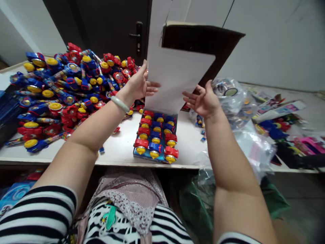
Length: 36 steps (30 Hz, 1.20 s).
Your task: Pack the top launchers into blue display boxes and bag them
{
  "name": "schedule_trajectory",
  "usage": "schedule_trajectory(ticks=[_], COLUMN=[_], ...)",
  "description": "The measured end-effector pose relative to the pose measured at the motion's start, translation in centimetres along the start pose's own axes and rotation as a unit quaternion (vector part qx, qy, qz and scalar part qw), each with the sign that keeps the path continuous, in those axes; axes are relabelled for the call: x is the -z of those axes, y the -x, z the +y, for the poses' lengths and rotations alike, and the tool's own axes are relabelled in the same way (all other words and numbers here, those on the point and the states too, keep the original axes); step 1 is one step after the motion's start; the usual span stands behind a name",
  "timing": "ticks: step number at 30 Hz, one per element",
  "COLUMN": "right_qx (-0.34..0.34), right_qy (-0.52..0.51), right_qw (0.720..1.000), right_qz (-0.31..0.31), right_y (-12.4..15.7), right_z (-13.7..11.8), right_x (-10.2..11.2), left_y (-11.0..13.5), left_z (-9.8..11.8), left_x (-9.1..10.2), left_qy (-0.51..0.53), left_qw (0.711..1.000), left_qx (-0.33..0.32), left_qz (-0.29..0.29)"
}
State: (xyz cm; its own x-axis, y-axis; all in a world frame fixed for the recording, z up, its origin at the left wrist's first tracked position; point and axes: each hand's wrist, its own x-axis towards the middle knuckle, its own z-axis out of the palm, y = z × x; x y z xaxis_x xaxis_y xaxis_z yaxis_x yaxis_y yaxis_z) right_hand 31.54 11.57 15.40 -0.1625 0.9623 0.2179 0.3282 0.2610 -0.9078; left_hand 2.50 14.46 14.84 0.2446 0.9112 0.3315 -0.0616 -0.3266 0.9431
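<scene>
My left hand [139,84] and my right hand [201,100] hold up a white sheet of card [175,78], one hand at each side edge. The card tilts over a blue box [142,155] on the white table [119,149]. The box holds rows of red and blue spinning-top toys [156,137] with yellow tips. Behind the card stands a dark brown board [203,44]. A pale green bangle [120,103] is on my left wrist.
A large heap of loose red, blue and yellow toys [63,91] covers the table's left. Clear plastic bags [236,101] with toy parts and printed cards [279,110] lie at the right. A dark door [109,27] is behind. A green bag [198,203] sits below the table edge.
</scene>
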Motion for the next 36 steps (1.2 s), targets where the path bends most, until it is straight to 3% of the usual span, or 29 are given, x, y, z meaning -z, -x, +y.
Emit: schedule_trajectory(ticks=[4,7,10,12,15,17,21,25,30,36], right_qx=[-0.077,-0.069,0.037,0.088,0.095,0.086,0.047,0.033,0.067,0.048], right_qy=[-0.075,-0.041,0.108,0.235,0.303,0.261,0.173,0.2,0.275,0.311], right_qw=[0.989,0.986,0.992,0.966,0.939,0.957,0.983,0.978,0.959,0.944], right_qz=[-0.102,-0.146,-0.055,0.056,0.132,0.091,-0.042,-0.045,-0.014,-0.104], right_y=[5.6,9.0,9.1,8.2,7.4,7.8,10.0,12.4,13.3,14.1], right_z=[-0.1,1.6,3.8,4.9,5.5,5.3,5.5,6.5,6.9,7.4], right_x=[1.2,1.0,-0.5,-1.8,-2.9,-2.8,-2.0,-2.7,-3.5,-2.8], left_y=[6.9,10.6,10.5,9.5,8.6,8.8,10.6,13.0,14.3,14.6], left_z=[0.0,-1.7,-4.4,-6.0,-6.7,-6.1,-4.6,-5.6,-8.5,-9.7], left_x=[0.3,0.2,-0.6,-1.0,-0.9,-0.5,0.1,0.0,0.0,1.0], left_qy=[0.042,0.077,0.033,-0.051,-0.121,-0.088,-0.017,-0.011,-0.055,-0.176], left_qw=[0.982,0.979,0.997,0.998,0.99,0.995,0.996,0.992,0.997,0.973], left_qx=[0.144,0.142,0.022,-0.045,-0.061,-0.028,0.06,0.094,0.027,-0.031], left_qz=[-0.114,-0.126,-0.074,-0.016,0.049,0.034,-0.056,-0.082,-0.042,-0.144])
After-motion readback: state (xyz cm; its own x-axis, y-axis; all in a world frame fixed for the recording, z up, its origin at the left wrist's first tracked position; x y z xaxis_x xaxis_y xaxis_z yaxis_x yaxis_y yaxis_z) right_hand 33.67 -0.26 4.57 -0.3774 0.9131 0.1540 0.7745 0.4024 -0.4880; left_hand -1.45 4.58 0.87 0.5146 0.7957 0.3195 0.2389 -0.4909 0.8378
